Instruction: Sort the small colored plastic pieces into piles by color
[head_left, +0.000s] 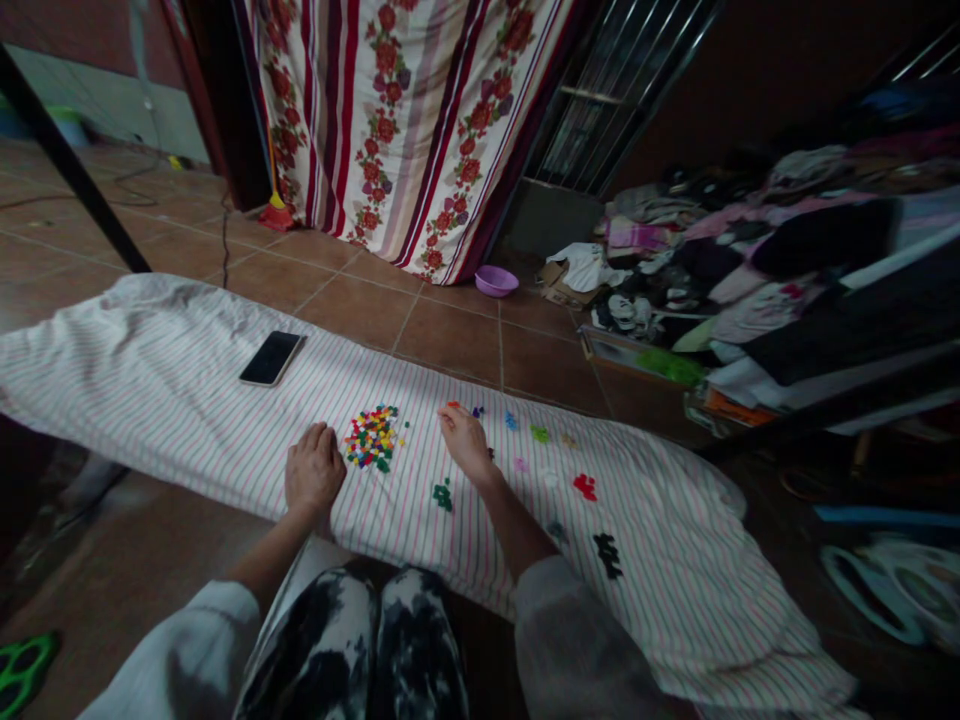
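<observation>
My left hand (313, 468) rests palm down on the striped cloth, fingers loosely bent, holding nothing I can see. Just right of it lies a pile of small mixed-colour pieces (373, 437). My right hand (463, 436) is further right, its thumb and fingers pinched together beside a few orange pieces (453, 405). Whatever the pinch holds is too small to make out. Around that hand lie single-colour groups: dark green pieces (442, 495), dark blue pieces (478, 412), light blue pieces (511, 420), lime green pieces (539, 433), red pieces (585, 487) and black pieces (607, 556).
A phone (272, 358) lies on the left part of the striped cloth (187, 400). Beyond the cloth are a tiled floor, a purple basin (496, 281) and a floral curtain (390, 130). Heaped clothes (720, 240) fill the right side.
</observation>
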